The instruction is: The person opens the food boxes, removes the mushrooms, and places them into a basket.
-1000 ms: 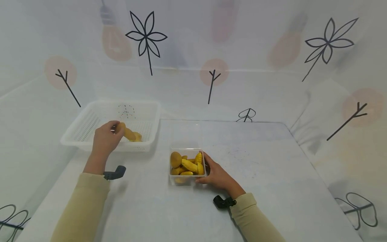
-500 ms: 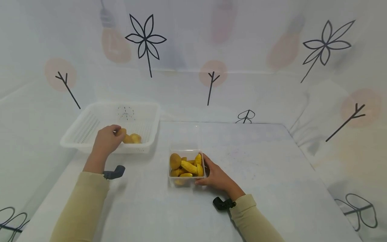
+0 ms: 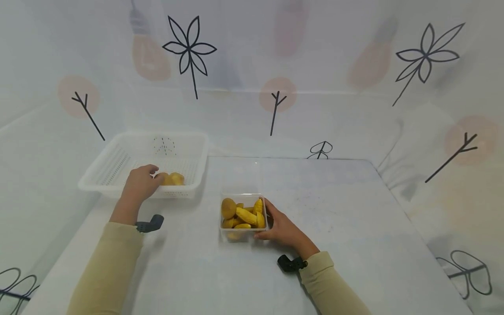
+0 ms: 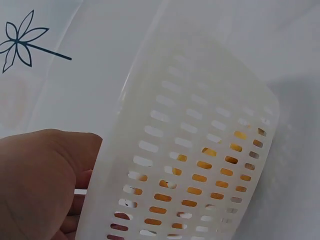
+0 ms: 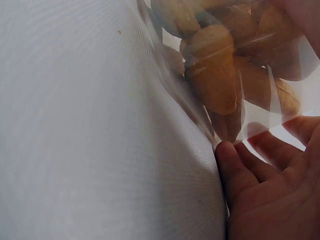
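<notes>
My left hand (image 3: 141, 183) reaches over the near rim into the white perforated basket (image 3: 118, 189). A gap shows between its thumb and forefinger, with nothing visible between them. Just right of the thumb lie rounded yellow pieces (image 3: 177, 178), like small toy vegetables, also seen through the slots of the basket wall (image 4: 165, 30) in the left wrist view. My right hand (image 3: 285, 229) grips a clear plastic box (image 3: 243, 236) at its right side, thumb toward the front. Inside are several yellow pieces (image 3: 246, 215); one resembles a corn cob (image 3: 258, 205), another has a rounded brownish top (image 3: 228, 208).
Both things stand on a white-covered table (image 3: 354, 227), the basket at the back left and the box near the middle. A white printed cloth (image 3: 236, 118) rises behind the table and at the sides. Each wrist carries a small black camera (image 3: 291, 264).
My left hand has lowered into the basket, and the yellow piece held in its fingers a second ago no longer shows there. The right hand and the box have stayed put.
</notes>
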{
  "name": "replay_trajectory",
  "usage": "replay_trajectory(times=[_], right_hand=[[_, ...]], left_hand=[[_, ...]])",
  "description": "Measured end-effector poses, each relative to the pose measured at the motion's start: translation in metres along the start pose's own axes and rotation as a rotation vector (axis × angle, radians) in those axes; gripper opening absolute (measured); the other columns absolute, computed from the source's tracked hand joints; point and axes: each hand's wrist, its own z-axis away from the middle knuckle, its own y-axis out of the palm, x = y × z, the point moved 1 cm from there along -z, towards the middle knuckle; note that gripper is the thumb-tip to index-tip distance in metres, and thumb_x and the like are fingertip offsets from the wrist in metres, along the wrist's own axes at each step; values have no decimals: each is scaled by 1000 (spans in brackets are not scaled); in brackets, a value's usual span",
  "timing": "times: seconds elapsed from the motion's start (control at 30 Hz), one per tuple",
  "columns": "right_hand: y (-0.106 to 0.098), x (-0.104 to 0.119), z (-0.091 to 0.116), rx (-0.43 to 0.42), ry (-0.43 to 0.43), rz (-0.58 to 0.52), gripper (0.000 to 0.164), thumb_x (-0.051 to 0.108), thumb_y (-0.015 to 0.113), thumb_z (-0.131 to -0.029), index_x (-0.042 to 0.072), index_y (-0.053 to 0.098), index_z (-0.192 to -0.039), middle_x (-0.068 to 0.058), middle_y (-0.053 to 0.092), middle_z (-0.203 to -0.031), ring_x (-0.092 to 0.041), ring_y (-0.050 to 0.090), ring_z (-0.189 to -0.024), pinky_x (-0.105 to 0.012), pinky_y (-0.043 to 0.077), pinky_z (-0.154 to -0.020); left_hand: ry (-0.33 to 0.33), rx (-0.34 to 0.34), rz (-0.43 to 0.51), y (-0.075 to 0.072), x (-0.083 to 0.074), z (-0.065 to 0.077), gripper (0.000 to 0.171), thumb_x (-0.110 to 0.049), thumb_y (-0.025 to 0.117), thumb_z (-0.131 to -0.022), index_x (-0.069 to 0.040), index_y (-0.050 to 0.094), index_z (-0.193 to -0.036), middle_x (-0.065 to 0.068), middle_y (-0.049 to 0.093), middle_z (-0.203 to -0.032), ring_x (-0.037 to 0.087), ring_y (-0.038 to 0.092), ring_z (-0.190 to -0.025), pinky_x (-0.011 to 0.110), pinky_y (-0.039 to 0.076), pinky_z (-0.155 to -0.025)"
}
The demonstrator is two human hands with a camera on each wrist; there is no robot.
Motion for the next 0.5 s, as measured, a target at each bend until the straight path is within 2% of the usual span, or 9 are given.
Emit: replay_trajectory(times=[0.33,0.5], right_hand=[[0,0,-1,-1,0,2,119,43,86,-69,28,7,-157,0,23,-161,-25,26,-147,-50,24,-119],[0,0,-1,2,6,2,118,43,85,-69,28,7,-157,0,22,-161,-25,26,-147,-49,25,-119]], left_hand=[[1,-12,-29,1,-2,0,51,-31,48,-97,3,48,-136,29,53,-133,46,50,-122,58,46,-98],[31,-40,-23,3,-4,0,50,-30,47,-97,2,49,-136,27,51,-137,46,47,-125,60,42,-102]])
